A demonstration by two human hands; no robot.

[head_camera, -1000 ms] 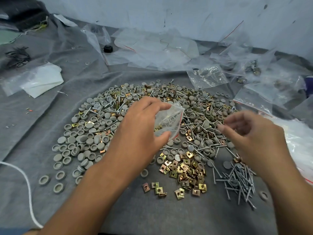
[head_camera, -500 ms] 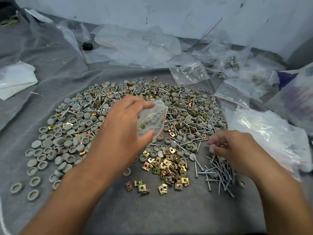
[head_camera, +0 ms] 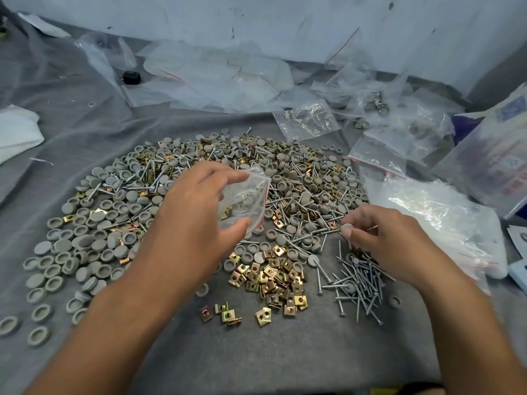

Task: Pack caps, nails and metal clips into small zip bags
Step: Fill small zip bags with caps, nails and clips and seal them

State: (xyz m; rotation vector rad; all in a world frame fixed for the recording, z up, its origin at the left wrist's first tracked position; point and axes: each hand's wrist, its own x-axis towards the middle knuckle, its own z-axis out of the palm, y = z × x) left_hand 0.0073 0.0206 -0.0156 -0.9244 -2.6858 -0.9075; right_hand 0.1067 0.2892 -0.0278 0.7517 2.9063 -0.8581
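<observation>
The small clear zip bag with a red strip along one edge (head_camera: 247, 201) hangs above the middle of the heap, pinched by the left hand (head_camera: 199, 212): thumb under its lower corner, fingers curled over its top edge. Through the thin, glossy plastic some grey caps and a brass-coloured clip show inside.

The right hand (head_camera: 390, 240) is low over the heap's right edge, its thumb and forefinger closed on one round grey plastic cap (head_camera: 346, 227), the other fingers curled.

Beneath both hands lies the spread of parts on the soft grey felt cloth (head_camera: 285, 352): dull, shallow, dish-shaped grey caps (head_camera: 82, 243) thickest to the left, square folded brass-coloured metal clips (head_camera: 273, 277) with a hole in each clustered in front, and thin silvery nails with flat heads (head_camera: 359, 283) in a tangle beside the right hand.

Further back, crinkled clear plastic bags (head_camera: 306, 119) lie loose, and a white folded cloth (head_camera: 17, 132) sits at the far left.
</observation>
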